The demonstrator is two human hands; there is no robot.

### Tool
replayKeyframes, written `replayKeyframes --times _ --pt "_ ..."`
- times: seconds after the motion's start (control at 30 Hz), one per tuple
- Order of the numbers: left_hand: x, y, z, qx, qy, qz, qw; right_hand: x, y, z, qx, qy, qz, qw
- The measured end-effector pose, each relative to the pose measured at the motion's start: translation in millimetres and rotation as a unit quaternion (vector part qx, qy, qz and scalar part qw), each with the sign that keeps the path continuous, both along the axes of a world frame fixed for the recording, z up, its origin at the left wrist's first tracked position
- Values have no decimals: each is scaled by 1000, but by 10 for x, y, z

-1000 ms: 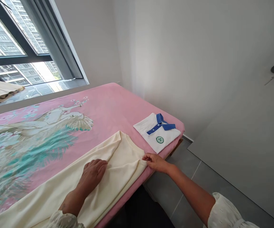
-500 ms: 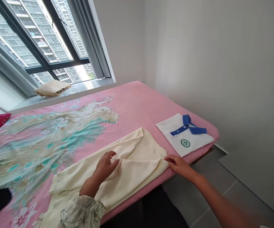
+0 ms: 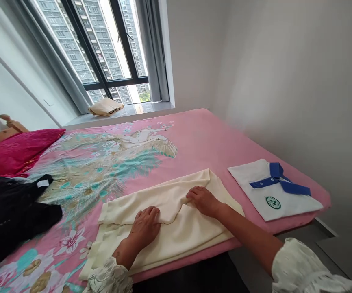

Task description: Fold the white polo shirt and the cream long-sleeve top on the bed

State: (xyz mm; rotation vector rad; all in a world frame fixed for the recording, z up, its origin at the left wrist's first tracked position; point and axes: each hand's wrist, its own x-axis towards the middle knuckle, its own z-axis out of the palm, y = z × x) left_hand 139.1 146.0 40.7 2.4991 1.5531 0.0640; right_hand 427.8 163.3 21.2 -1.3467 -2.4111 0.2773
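A cream garment (image 3: 170, 240) lies folded lengthwise along the near edge of the bed; its kind is hard to tell from the folds. My left hand (image 3: 147, 224) rests palm down on its middle, fingers stretched along the upper layer. Farther right, my right hand (image 3: 205, 200) lies over the same layer, fingers slightly bent, beside a raised crease in the cloth. The thumb of that hand is mostly hidden. To the right of the garment is a folded white polo shirt (image 3: 252, 197) with a blue collar and a round green badge.
The bed has a pink sheet (image 3: 194, 142) with a peacock pattern. Black clothing (image 3: 17, 215) and a magenta pillow (image 3: 20, 146) lie on the left. A folded beige cloth (image 3: 105, 106) sits on the windowsill (image 3: 145, 107). A wall (image 3: 285, 81) stands close along the right.
My right hand has left the garment's right corner and moved inward onto its upper layer. My left hand has come down flat on the cloth. The view has turned left.
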Motion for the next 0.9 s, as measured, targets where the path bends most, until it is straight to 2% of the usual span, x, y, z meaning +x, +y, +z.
replayKeyframes --times 0.13,0.27,0.37,0.47,0.57,0.67,0.73,0.83,0.9 --pt "-149 -7 -54 -9 -16 30 999 -54 339 -142 7 -40 -9 999" --pt "-136 66 -120 8 -29 63 998 -103 618 -71 2 -50 -66 997" --pt "-187 287 -125 16 -54 109 992 -176 819 52 0 -52 -92 994" --pt "-363 659 -81 9 -72 164 984 -255 990 139 -1 -47 -123 991" --pt "-539 985 -9 24 -82 244 966 -293 1103 164 5 -25 -180 983" --pt "-531 1031 52 78 -92 280 952 -242 1122 169 17 23 -232 972" --pt "-386 893 68 98 -109 229 962 -144 1055 181 18 67 -247 967" --pt "-28 599 53 56 -155 25 986 110 793 214 -11 129 -233 964" --pt "237 463 30 3 -168 -100 981 344 511 242 -51 163 -213 962"
